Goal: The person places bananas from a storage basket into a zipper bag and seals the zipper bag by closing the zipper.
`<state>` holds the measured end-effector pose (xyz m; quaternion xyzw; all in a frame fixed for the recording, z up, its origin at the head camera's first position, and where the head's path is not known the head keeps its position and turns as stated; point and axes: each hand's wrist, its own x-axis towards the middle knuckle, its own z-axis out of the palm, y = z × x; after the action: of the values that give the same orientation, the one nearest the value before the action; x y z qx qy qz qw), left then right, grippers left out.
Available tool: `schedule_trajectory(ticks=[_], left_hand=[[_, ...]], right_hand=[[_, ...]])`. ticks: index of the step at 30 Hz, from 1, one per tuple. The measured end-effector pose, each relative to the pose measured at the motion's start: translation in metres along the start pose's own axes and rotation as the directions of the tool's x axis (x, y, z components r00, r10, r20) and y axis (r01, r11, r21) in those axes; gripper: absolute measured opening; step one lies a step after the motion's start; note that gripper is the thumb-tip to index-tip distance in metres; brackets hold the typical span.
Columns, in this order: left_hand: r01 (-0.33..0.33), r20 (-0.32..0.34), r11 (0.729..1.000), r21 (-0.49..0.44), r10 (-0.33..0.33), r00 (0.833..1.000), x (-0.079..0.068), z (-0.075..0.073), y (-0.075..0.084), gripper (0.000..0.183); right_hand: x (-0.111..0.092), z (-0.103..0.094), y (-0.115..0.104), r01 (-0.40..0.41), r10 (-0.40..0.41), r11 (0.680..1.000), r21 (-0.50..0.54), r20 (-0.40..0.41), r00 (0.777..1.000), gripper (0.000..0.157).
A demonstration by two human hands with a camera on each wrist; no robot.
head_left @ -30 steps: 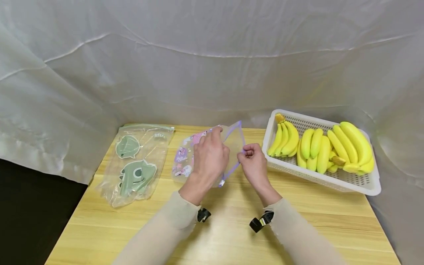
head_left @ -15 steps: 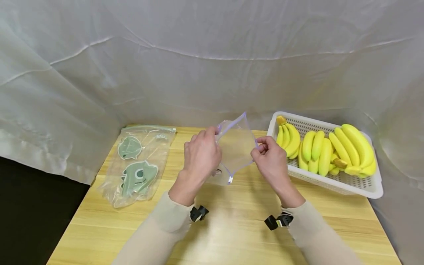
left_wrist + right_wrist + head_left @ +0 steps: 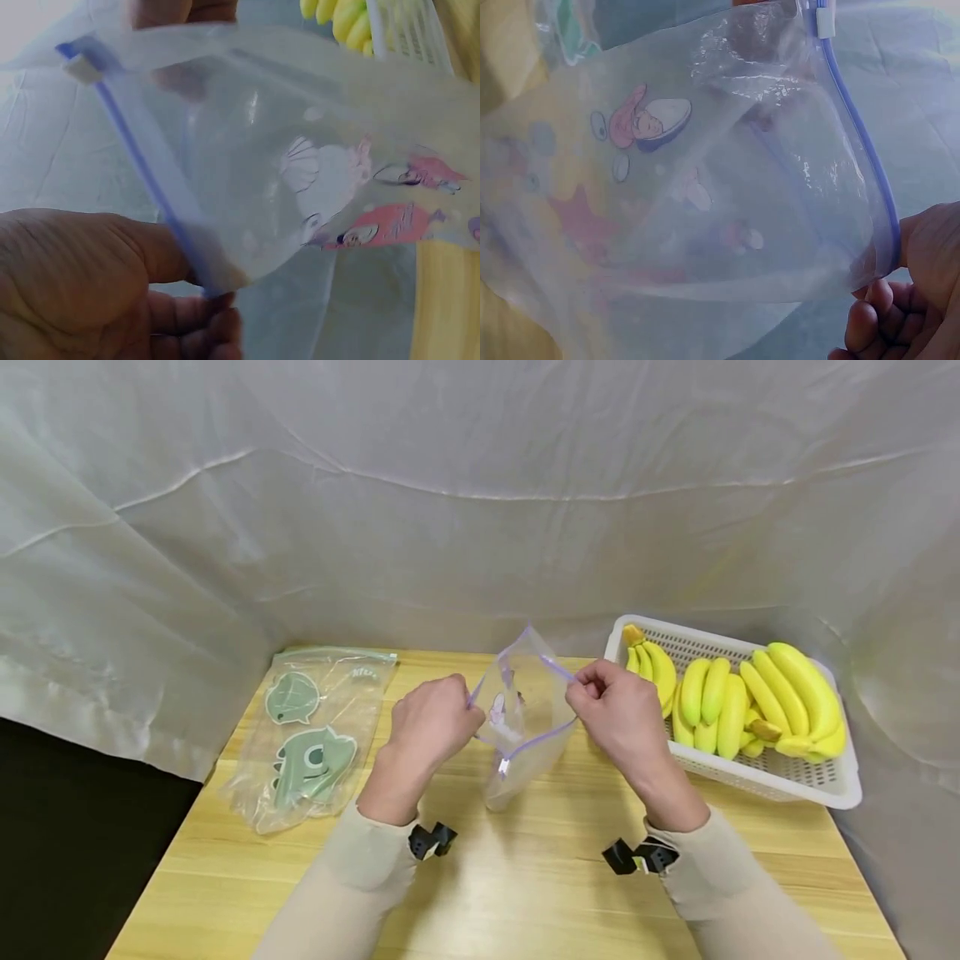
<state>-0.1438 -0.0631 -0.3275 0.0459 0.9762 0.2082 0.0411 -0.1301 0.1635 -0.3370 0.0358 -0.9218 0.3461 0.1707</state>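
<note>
A clear zip bag [image 3: 529, 760] with a purple zip edge and printed cartoon figures hangs upright between my hands, its mouth spread wide. My left hand [image 3: 429, 727] pinches the left side of the rim between thumb and fingers. On the opposite side, my right hand [image 3: 618, 714] pinches the purple edge the same way. The white slider [image 3: 504, 767] sits at the near corner of the mouth; it also shows in the right wrist view as a white slider [image 3: 825, 22]. Pink and white prints [image 3: 330, 172] show on the bag's wall in the left wrist view.
A white perforated basket [image 3: 780, 787] holding several bunches of bananas [image 3: 731, 710] stands at the right. To the left, a larger clear zip bag [image 3: 341, 693] with green dinosaur prints lies flat on the wooden table [image 3: 525, 893]. Grey sheeting [image 3: 480, 527] rises behind.
The smaller zip bag has been lifted and turned upright, and its mouth has widened. My left hand has moved left, my right hand right, each gripping one side of the rim.
</note>
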Motion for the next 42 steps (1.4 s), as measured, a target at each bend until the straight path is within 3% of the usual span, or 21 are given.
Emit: schedule_trajectory(ticks=[3,10,16,23,26,29,32,36,39,42], left_hand=[[0.031,0.065,0.999,0.012,-0.032,0.997,0.003,0.002,-0.002,0.019],[0.049,0.1,0.999,0.011,-0.05,0.994,0.015,0.021,-0.001,0.047],[0.08,0.166,0.987,0.137,-0.102,0.981,0.022,0.038,-0.008,0.053],[0.121,0.241,0.957,0.262,-0.186,0.952,0.025,0.046,-0.022,0.055],[0.092,0.267,0.957,0.277,-0.168,0.949,0.02,0.043,-0.021,0.052],[0.038,0.283,0.968,0.247,-0.109,0.953,0.01,0.036,-0.012,0.056],[-0.016,0.233,0.984,0.177,-0.026,0.972,0.003,0.027,0.0,0.062],[-0.08,0.059,0.99,0.12,0.073,0.996,0.004,0.022,0.01,0.044],[-0.082,-0.024,0.989,0.12,0.085,0.996,0.009,0.024,0.013,0.035],[-0.057,-0.037,0.991,0.123,0.062,0.997,0.016,0.029,0.011,0.034]], right_hand=[[-0.001,0.01,0.0,0.005,-0.005,1.0,0.007,0.041,0.999,0.014],[-0.004,0.031,-0.001,0.004,-0.004,1.0,0.004,0.123,0.992,0.014],[-0.004,0.038,0.008,-0.024,0.029,0.999,-0.031,0.157,0.987,0.015],[-0.003,0.036,0.032,-0.021,0.04,0.993,-0.118,0.164,0.986,0.013],[-0.003,0.033,0.038,-0.016,0.037,0.992,-0.127,0.163,0.986,0.013],[-0.002,0.028,0.038,-0.001,0.022,0.992,-0.127,0.169,0.985,0.014],[-0.001,0.023,0.033,0.045,-0.02,0.991,-0.128,0.191,0.981,0.016],[0.0,0.017,0.025,0.107,-0.076,0.986,-0.127,0.23,0.97,0.015],[0.001,0.015,0.022,0.119,-0.083,0.985,-0.125,0.264,0.961,0.015],[0.001,0.016,0.023,0.113,-0.069,0.984,-0.134,0.293,0.953,0.015]])
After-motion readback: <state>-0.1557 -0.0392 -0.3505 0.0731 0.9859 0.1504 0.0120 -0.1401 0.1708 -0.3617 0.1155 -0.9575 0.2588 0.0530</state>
